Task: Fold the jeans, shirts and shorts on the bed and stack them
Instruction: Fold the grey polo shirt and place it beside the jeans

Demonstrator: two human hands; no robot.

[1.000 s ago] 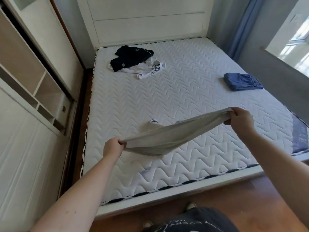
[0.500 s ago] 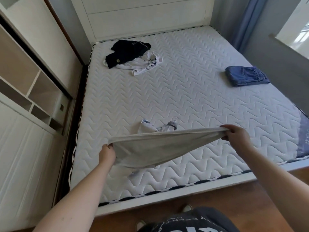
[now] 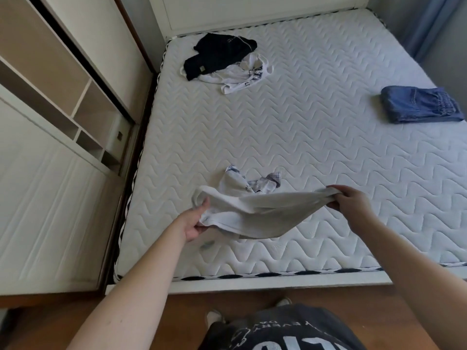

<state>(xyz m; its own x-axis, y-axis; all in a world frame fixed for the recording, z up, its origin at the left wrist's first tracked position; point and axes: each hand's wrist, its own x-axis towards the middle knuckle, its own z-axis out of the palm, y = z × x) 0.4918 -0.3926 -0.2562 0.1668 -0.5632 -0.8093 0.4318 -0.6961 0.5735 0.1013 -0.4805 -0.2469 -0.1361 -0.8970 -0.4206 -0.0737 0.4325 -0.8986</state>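
Both hands hold one pale grey, soft cloth garment [image 3: 255,213] stretched between them above the near part of the white quilted mattress [image 3: 316,137]: the left hand [image 3: 195,222] has a grip with fingers curled round the bunched left end, and the right hand [image 3: 351,202] pinches the right end with thumb and fingers. Its middle sags in a shallow curve (whether it touches the mattress below I cannot tell). Just behind it a plaid-trimmed white part [image 3: 252,181] lies rumpled on the mattress; I cannot tell if it belongs to the same garment. Near the far left corner a black crumpled garment [image 3: 217,55] lies partly on top of a white shirt with dark lettering [image 3: 242,75]. Well apart, by the right edge, sits a folded pair of blue denim jeans [image 3: 419,104]. To the left of the bed stands a white wardrobe with open shelves [image 3: 63,102], and wooden floor [image 3: 156,329] shows at the person's feet.
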